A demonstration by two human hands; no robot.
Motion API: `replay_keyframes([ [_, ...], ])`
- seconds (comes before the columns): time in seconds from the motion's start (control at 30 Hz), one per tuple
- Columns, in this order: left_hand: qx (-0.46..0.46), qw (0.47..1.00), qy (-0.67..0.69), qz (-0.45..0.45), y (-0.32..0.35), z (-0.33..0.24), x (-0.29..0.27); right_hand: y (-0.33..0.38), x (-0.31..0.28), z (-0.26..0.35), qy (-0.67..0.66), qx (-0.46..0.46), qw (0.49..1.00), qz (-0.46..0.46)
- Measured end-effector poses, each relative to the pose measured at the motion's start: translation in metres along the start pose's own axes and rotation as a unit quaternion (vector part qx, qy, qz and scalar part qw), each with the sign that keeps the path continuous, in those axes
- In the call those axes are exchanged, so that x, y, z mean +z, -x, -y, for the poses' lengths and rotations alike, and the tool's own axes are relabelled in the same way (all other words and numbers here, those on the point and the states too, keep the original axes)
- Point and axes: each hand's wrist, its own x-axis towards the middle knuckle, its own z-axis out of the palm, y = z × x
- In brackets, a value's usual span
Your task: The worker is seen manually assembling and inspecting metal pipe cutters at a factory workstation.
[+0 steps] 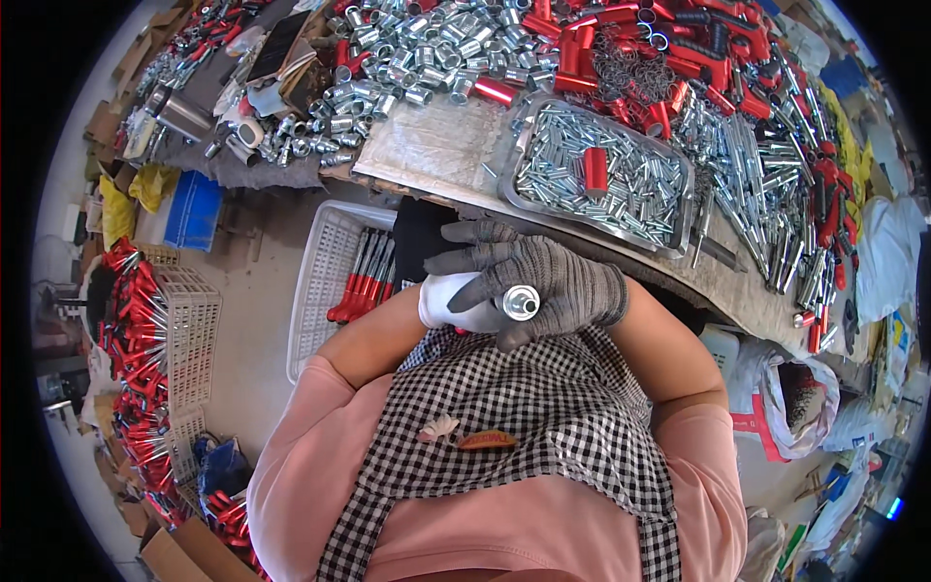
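In front of my apron, both gloved hands are together. A silver metal sleeve [521, 303] with a round end facing up sits between the thumb and fingers of my right hand [562, 276], which wears a grey striped glove and closes around it. Its other fingers stretch left across my left hand [454, 299], in a white glove. The left fingers are mostly hidden beneath, so their grip does not show. Beyond the hands, on the table, is a clear tray [684, 218] of small metal pins, with a red sleeve [595, 172] lying on top.
Silver sleeves [427, 58] pile at the back of the table [417, 145]. Red tool bodies [698, 58] and long metal rods [766, 184] heap at right. A white basket [315, 281] with red-handled tools stands below the table's edge. Crates [194, 335] with red tools stand at left.
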Motion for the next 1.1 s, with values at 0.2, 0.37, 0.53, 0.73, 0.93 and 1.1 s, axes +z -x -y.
replay_keyframes([
  [0.2, 0.010, 0.986, -0.164, -0.012, -0.011, -0.023, -0.005, 0.019, 0.033, -0.004, 0.126, 0.088, 0.965, -0.213],
  [0.37, -0.046, 0.998, -0.032, -0.039, -0.011, -0.038, 0.002, 0.015, 0.023, 0.005, 0.195, 0.077, 0.955, -0.211],
  [0.53, 0.038, 0.994, 0.068, -0.072, -0.014, -0.033, 0.019, 0.002, -0.010, 0.011, 0.072, 0.045, 0.996, -0.001],
  [0.73, 0.137, 0.966, 0.190, -0.105, -0.028, -0.025, 0.041, 0.011, 0.002, 0.014, 0.088, 0.050, 0.995, -0.012],
  [0.93, 0.150, 0.985, -0.027, -0.087, -0.036, -0.041, 0.024, 0.027, 0.027, -0.007, 0.201, 0.114, 0.947, -0.222],
  [1.1, 0.012, 0.993, -0.015, -0.120, -0.031, -0.052, 0.013, 0.024, 0.032, 0.010, 0.218, 0.158, 0.928, -0.259],
])
